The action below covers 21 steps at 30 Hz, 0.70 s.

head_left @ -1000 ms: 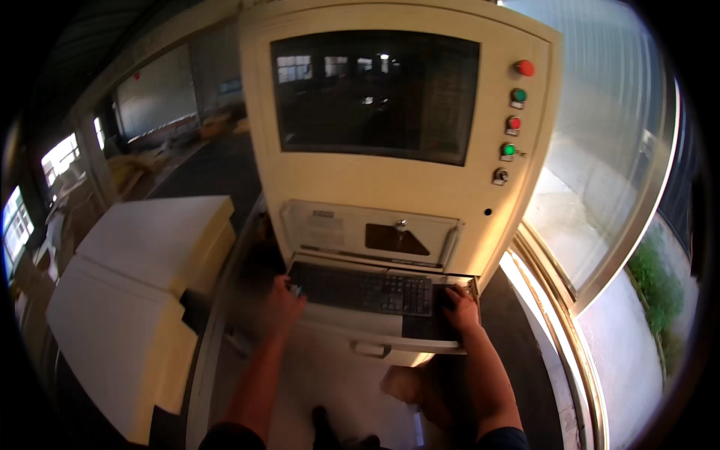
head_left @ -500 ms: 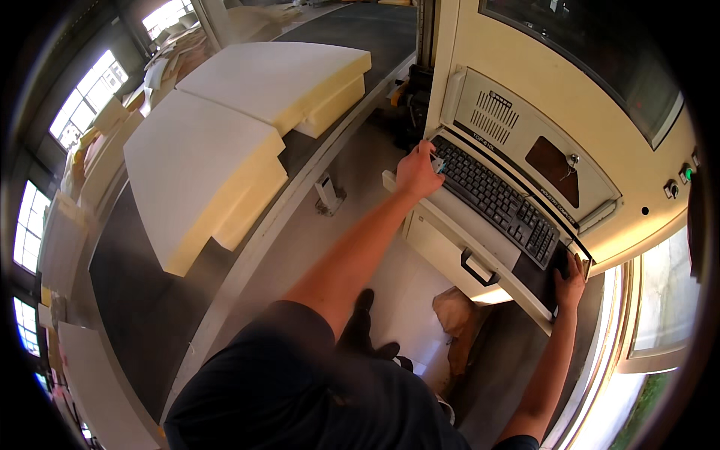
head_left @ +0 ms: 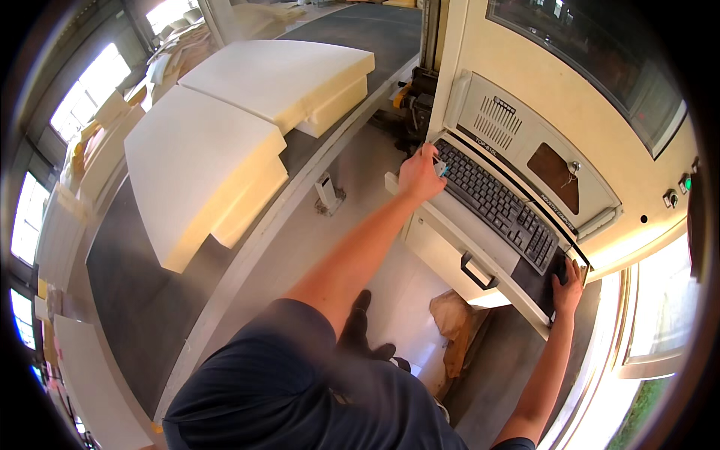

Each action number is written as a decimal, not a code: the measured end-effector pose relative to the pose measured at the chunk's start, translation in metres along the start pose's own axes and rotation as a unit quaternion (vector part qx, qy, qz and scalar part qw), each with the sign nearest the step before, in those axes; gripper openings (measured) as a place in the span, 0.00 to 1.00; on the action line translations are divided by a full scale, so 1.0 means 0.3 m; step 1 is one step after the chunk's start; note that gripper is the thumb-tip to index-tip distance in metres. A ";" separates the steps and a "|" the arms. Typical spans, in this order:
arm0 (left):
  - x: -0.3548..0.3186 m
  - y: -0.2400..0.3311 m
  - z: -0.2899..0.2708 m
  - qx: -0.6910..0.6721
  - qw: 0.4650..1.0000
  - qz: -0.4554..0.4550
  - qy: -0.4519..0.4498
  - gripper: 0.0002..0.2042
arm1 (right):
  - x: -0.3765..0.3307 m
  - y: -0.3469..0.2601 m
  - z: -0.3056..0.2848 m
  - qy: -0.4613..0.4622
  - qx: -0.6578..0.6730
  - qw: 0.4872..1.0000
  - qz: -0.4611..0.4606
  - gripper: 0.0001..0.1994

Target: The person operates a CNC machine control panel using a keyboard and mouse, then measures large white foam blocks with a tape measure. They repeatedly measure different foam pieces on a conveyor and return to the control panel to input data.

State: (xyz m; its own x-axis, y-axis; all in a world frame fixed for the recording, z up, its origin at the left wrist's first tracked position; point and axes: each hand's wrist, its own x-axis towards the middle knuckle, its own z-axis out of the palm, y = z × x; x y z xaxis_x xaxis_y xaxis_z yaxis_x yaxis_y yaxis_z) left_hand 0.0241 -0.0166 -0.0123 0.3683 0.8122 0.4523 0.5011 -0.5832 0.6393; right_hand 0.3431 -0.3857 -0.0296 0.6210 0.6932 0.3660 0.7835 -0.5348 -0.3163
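A black keyboard point(head_left: 495, 202) lies on a pull-out tray of a cream cabinet. At the keyboard's left end is my left hand point(head_left: 420, 176), fingers closed round a small pale thing with a bluish edge, mostly hidden by the hand. My right hand point(head_left: 568, 291) rests at the tray's right end, curled over a dark computer mouse point(head_left: 559, 270) that shows only in part. Under the mouse lies a black mouse pad point(head_left: 531, 285). The tray point(head_left: 480, 240) has a light-coloured front edge, which passes below both hands.
Two large white-topped, yellowish foam blocks point(head_left: 202, 142) point(head_left: 300, 75) lie on a dark conveyor belt point(head_left: 150, 255) at the left. Below the tray is a cabinet drawer with a black handle point(head_left: 478, 271). Brown paper point(head_left: 450, 322) lies on the floor. A window point(head_left: 660, 307) is at the right.
Both hands stay in nearly the same places. The right hand's fingers have shifted slightly, and more of the mouse shows. The view has moved a little.
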 end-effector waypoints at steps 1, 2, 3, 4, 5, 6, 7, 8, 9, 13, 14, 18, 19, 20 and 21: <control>0.000 0.000 0.001 -0.001 1.000 -0.003 -0.002 0.27 | -0.001 -0.009 -0.004 -0.001 -0.001 1.000 0.002 0.31; 0.000 0.001 0.001 -0.001 1.000 -0.007 -0.003 0.27 | -0.003 -0.014 -0.005 -0.003 -0.002 1.000 0.004 0.31; 0.000 0.001 0.001 -0.001 1.000 -0.010 -0.004 0.27 | -0.002 -0.010 -0.003 -0.003 -0.002 1.000 0.005 0.31; 0.000 -0.001 0.003 -0.001 1.000 -0.007 0.000 0.27 | -0.002 -0.007 -0.002 -0.002 -0.003 1.000 0.005 0.31; 0.000 -0.003 0.004 0.000 1.000 -0.003 0.005 0.27 | -0.001 -0.005 0.000 -0.002 -0.004 1.000 0.005 0.31; 0.000 -0.006 0.005 0.000 1.000 0.000 0.010 0.27 | -0.001 -0.002 0.002 -0.002 -0.003 1.000 0.005 0.31; -0.001 -0.002 0.002 -0.002 1.000 0.001 0.010 0.27 | -0.001 -0.001 0.001 -0.002 -0.004 1.000 0.005 0.31; -0.002 0.003 -0.001 -0.004 1.000 0.001 0.010 0.27 | -0.002 -0.001 0.000 -0.003 -0.004 1.000 0.006 0.31; -0.003 0.006 -0.004 -0.006 1.000 0.002 0.011 0.27 | -0.003 0.000 0.000 -0.003 -0.004 1.000 0.008 0.31; 0.004 -0.002 0.003 -0.017 1.000 0.008 0.002 0.28 | -0.003 0.007 0.001 -0.005 -0.008 1.000 0.017 0.32; 0.004 -0.001 0.004 -0.019 1.000 0.006 0.001 0.28 | -0.003 0.008 0.001 -0.006 -0.011 1.000 0.019 0.32; -0.010 0.020 -0.027 -0.028 0.999 0.014 0.020 0.26 | -0.001 0.015 0.002 0.024 -0.028 0.999 0.008 0.34; -0.010 0.014 -0.035 -0.051 0.998 0.020 0.035 0.25 | 0.004 0.002 0.002 0.050 -0.021 0.999 -0.002 0.34; -0.010 0.006 -0.040 -0.073 0.996 0.026 0.050 0.25 | 0.011 -0.014 0.004 0.075 -0.013 0.997 -0.013 0.35; -0.013 -0.007 -0.053 -0.094 0.993 0.032 0.067 0.25 | 0.018 -0.025 -0.012 0.116 0.009 0.992 -0.052 0.34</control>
State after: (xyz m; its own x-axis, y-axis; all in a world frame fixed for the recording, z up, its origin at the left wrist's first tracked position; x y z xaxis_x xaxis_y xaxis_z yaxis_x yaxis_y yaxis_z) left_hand 0.0092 -0.0182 -0.0055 0.2811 0.7747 0.5665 0.3200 -0.6321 0.7057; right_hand 0.3406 -0.3796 -0.0222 0.5269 0.6138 0.5879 0.8446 -0.4554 -0.2815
